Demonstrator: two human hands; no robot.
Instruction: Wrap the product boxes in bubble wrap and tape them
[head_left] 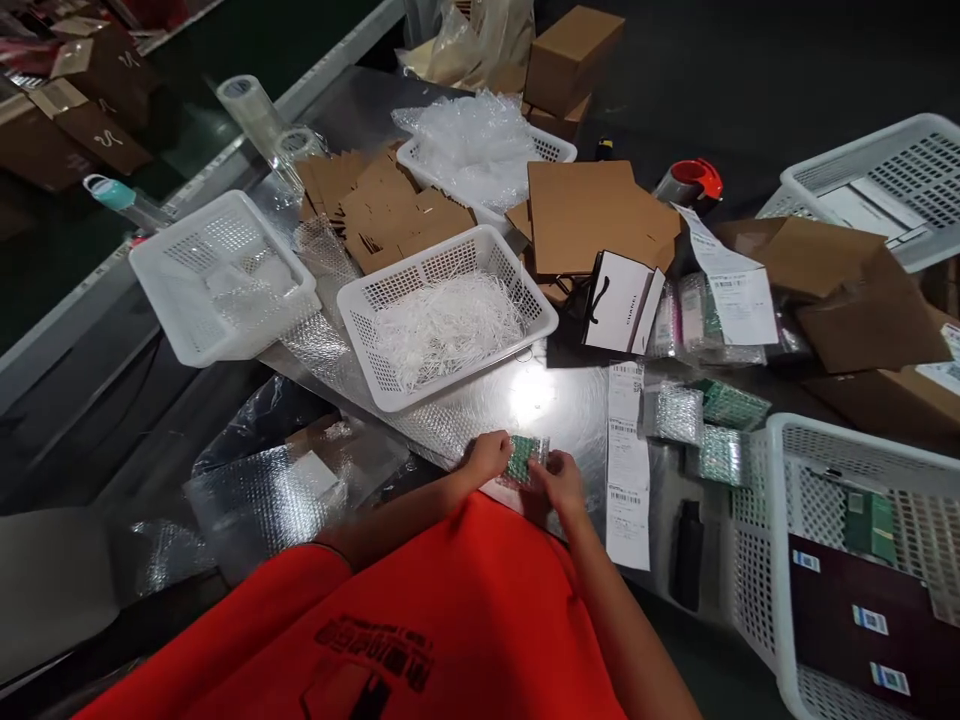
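Observation:
A small green package in bubble wrap (520, 458) lies between my hands at the near edge of the metal table (450, 425). My left hand (489, 454) grips its left side with curled fingers. On its right side, my right hand (559, 480) holds the wrap between thumb and fingers. Just beyond my hands stands a white basket (541, 322) filled with white shredded paper (454, 325). Several bubble-wrapped packages (679, 412) sit to the right, past a strip of printed labels (627, 465).
A basket with dark and green boxes (780, 560) stands at the right, near a black bottle (687, 556). Flattened cardboard (581, 215), a paper bag (624, 303) and a tape dispenser (690, 183) lie farther back. Another white basket (191, 335) is at the left.

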